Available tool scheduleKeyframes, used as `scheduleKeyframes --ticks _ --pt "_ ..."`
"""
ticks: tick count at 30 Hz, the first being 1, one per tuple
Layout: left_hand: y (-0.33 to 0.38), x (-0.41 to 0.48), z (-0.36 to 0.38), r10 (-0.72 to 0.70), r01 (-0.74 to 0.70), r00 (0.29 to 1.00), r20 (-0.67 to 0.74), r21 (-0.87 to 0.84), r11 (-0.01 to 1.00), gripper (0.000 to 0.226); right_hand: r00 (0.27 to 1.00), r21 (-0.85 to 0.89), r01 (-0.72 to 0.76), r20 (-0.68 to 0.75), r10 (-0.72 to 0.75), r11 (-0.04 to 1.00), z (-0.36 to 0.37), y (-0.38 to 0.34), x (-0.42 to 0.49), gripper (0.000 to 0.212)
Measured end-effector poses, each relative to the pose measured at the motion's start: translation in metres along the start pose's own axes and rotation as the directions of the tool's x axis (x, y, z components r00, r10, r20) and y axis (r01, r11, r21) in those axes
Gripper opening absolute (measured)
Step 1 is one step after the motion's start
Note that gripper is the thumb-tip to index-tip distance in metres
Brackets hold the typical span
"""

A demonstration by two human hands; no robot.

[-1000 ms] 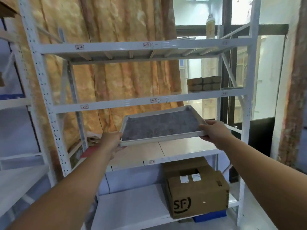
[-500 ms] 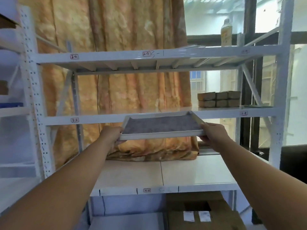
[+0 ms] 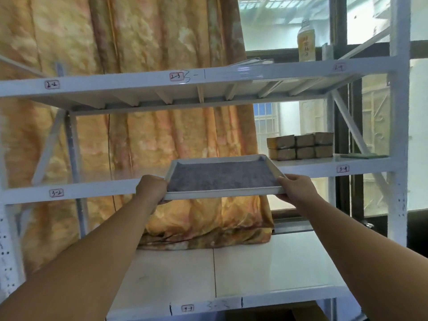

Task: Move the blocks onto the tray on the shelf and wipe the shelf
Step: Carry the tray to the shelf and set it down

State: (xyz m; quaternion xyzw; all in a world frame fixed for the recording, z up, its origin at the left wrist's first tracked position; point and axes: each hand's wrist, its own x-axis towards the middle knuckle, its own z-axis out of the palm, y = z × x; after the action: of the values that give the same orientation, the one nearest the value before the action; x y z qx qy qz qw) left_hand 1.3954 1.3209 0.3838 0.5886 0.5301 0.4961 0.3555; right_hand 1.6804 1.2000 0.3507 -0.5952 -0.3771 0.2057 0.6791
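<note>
Head view: the left hand [image 3: 151, 189] grips the near-left corner of the tray [image 3: 222, 195]. The tray, lined in grey and carrying nothing, is held about level at the front edge of the middle shelf [image 3: 324, 169]. Whether its far edge touches the board I cannot tell. The right hand [image 3: 295, 188] is clamped on the near-right corner likewise. Farther right, the blocks [image 3: 301, 145] sit stacked on that shelf, with a green pad [image 3: 363, 155] beyond them. The step in hand looks like setting the tray down. The next move calls for sliding it in flat, left of the blocks, before either hand lets go.
</note>
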Motion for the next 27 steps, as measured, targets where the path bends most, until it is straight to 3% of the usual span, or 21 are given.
scheduleKeyframes --ticks 8,10,13,16,22,27 --pt "0.017 0.095 0.043 0.013 -0.012 0.99 0.141 -0.007 1.0 0.009 0.993 -0.119 0.042 -0.103 -0.054 0.992 0.025 -0.016 0.084 0.021" --pt "0.021 0.123 0.047 0.041 -0.043 0.989 0.144 0.014 0.999 0.013 0.992 -0.114 0.049 -0.111 -0.062 0.992 0.038 -0.021 0.105 0.018" --pt "0.029 0.16 0.051 0.091 -0.099 0.985 0.147 0.05 0.994 0.017 0.993 -0.133 0.022 -0.112 -0.037 0.991 0.056 -0.023 0.134 0.032" --pt "0.034 0.186 0.06 0.109 -0.128 0.982 0.155 0.119 0.985 0.009 0.99 -0.15 -0.029 -0.142 0.007 0.988 0.068 -0.021 0.161 0.031" --pt "0.039 0.225 0.08 0.13 -0.163 0.975 0.182 0.184 0.969 0.025 0.985 -0.181 -0.077 -0.166 0.046 0.98 0.083 -0.019 0.211 0.03" --pt "0.046 0.254 0.104 0.149 -0.178 0.978 0.145 0.214 0.961 0.025 0.983 -0.226 -0.091 -0.175 0.051 0.97 0.084 -0.011 0.256 0.029"
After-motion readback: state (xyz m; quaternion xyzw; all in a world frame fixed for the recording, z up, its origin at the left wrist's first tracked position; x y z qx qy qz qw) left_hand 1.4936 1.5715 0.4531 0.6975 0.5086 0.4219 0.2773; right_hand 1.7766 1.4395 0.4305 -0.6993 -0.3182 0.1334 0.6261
